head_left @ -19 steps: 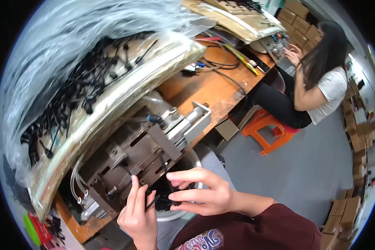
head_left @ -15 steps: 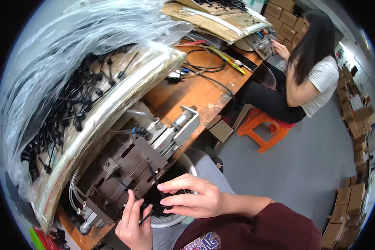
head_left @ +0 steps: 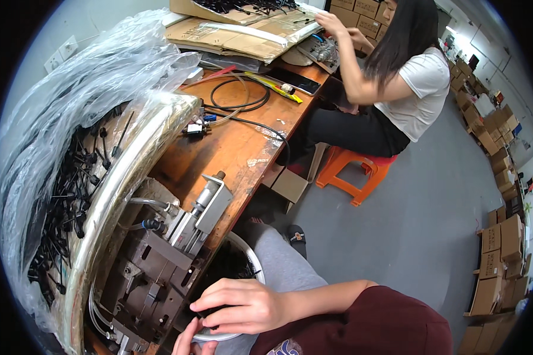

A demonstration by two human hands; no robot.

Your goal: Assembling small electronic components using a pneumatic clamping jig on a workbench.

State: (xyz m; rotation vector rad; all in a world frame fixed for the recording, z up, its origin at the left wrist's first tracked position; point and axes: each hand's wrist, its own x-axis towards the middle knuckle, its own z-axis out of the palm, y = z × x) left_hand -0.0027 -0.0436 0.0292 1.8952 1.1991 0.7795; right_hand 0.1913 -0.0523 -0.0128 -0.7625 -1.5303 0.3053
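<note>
Two hands close together beside a wooden desk.
Right hand and left hand curl, their grip impossible to tell, around a dark piece, off the desk's near edge by a white-rimmed bin.

Your left hand cut off by lower picture edge. Your right hand mostly hides dark piece, partly covers basin beside table's edge.
</note>
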